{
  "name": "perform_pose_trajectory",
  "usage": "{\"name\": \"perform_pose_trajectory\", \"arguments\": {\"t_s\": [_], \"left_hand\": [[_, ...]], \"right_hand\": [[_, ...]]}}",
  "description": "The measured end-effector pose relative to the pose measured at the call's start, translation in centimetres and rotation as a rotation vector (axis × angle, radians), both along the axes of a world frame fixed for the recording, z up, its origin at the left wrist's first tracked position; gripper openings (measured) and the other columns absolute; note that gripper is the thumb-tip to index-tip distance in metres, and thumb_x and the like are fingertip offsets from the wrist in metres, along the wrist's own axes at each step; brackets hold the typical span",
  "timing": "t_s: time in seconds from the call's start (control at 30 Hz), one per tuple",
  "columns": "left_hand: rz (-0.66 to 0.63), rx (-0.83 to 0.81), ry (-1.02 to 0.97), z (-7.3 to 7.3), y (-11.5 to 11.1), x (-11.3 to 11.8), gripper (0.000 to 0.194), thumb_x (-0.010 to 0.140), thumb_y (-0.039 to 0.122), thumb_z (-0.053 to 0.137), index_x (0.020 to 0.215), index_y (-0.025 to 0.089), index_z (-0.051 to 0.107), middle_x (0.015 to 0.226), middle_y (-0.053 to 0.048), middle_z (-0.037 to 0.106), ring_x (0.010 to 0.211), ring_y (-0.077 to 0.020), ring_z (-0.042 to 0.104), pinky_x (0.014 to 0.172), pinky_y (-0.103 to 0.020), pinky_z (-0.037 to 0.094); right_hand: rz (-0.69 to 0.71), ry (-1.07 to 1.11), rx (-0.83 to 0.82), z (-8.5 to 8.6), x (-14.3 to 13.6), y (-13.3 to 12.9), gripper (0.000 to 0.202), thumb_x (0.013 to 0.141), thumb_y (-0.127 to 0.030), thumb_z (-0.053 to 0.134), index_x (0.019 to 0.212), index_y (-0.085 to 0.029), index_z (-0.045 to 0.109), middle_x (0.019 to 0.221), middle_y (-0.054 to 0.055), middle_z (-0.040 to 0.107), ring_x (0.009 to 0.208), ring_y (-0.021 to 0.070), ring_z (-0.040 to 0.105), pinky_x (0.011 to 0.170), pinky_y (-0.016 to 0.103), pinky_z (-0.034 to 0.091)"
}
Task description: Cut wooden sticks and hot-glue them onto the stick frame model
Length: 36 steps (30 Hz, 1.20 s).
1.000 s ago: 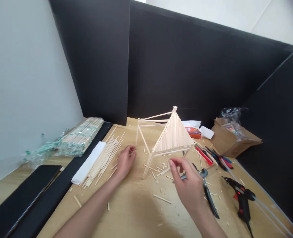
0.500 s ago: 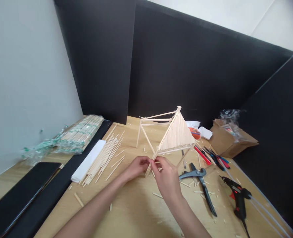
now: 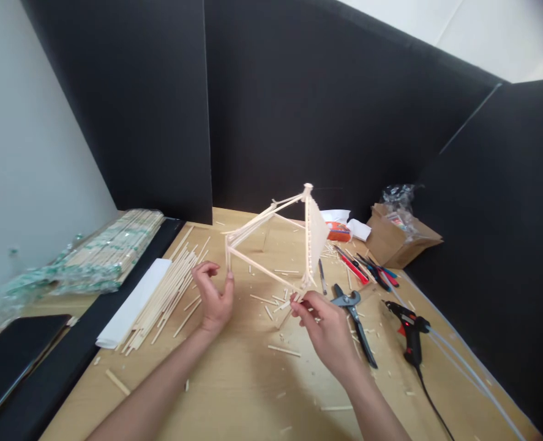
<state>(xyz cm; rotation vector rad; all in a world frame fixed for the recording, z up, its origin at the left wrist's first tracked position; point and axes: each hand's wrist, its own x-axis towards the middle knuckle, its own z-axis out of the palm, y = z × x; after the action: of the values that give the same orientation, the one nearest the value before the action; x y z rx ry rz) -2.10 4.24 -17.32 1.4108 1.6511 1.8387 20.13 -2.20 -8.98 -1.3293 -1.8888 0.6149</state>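
Observation:
A wooden stick frame (image 3: 264,268), shaped like a small pavilion, stands on the table with a peaked top. One triangular roof panel (image 3: 316,239), covered in sticks laid side by side, faces right; the visible roof sides on the left are bare sticks. My right hand (image 3: 324,318) pinches the front leg just under the roof corner. Beside the left leg is my left hand (image 3: 213,297), its fingers curled but apart from the thumb. The thumb tip lies at that leg, and I cannot tell if it presses on it.
Loose sticks (image 3: 165,300) lie left beside folded white paper (image 3: 133,303) and a bagged stick bundle (image 3: 115,245). To the right are pliers (image 3: 356,324), a glue gun (image 3: 409,331) with a red light, several tools (image 3: 376,269) and a cardboard box (image 3: 397,239). Stick offcuts litter the table.
The frame has been turned, so its covered panel now faces right. My left hand has left the front leg and moved left to another leg. My right hand stays at a front leg.

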Motion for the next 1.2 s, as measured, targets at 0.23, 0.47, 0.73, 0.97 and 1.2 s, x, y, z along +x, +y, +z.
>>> {"name": "perform_pose_trajectory", "arguments": {"t_s": [0.23,0.47,0.73,0.97,1.2], "left_hand": [[-0.123,0.027,0.007,-0.4,0.2,0.6,0.036,0.085,0.041,0.047,0.112,0.019,0.037,0.103,-0.009,0.054,0.094,-0.0208,0.057,0.087,-0.034,0.044],[-0.309,-0.033,0.069,-0.8,-0.8,0.6,0.021,0.094,0.036,0.034,0.096,0.02,0.048,0.067,0.001,0.053,0.058,-0.0146,0.053,0.061,-0.027,0.043],[-0.327,-0.013,0.087,-0.9,-0.7,0.4,0.017,0.094,0.031,0.034,0.092,0.02,0.047,0.064,0.002,0.052,0.056,-0.0145,0.051,0.059,-0.026,0.04],[-0.327,-0.013,0.103,-0.9,-0.8,0.4,0.017,0.094,0.03,0.033,0.09,0.021,0.047,0.065,0.002,0.052,0.056,-0.0144,0.052,0.06,-0.026,0.04],[-0.325,-0.025,0.115,-0.9,-0.7,0.4,0.019,0.095,0.032,0.033,0.09,0.02,0.046,0.063,0.002,0.052,0.056,-0.0147,0.052,0.06,-0.026,0.04]], "right_hand": [[-0.025,-0.033,-0.042,0.4,1.6,0.9,0.022,0.092,-0.035,0.049,0.08,-0.02,0.061,0.078,0.002,0.065,0.07,0.0154,0.062,0.064,0.025,0.049],[-0.217,-0.006,-0.047,2.5,1.6,-0.5,0.035,0.078,-0.045,0.066,0.103,-0.021,0.064,0.09,0.004,0.068,0.067,0.0152,0.062,0.063,0.028,0.052],[-0.385,0.023,0.398,4.9,0.3,-1.3,0.011,0.085,-0.027,0.062,0.094,-0.022,0.066,0.092,0.003,0.062,0.072,0.0132,0.059,0.062,0.025,0.051],[-0.392,-0.033,0.415,5.2,-0.3,-0.9,0.008,0.084,-0.022,0.061,0.09,-0.022,0.067,0.088,0.001,0.063,0.068,0.0111,0.057,0.058,0.024,0.049],[-0.404,-0.005,0.385,5.3,-0.4,-0.7,0.008,0.084,-0.023,0.06,0.086,-0.022,0.068,0.085,0.001,0.065,0.067,0.0117,0.059,0.058,0.024,0.048]]}}
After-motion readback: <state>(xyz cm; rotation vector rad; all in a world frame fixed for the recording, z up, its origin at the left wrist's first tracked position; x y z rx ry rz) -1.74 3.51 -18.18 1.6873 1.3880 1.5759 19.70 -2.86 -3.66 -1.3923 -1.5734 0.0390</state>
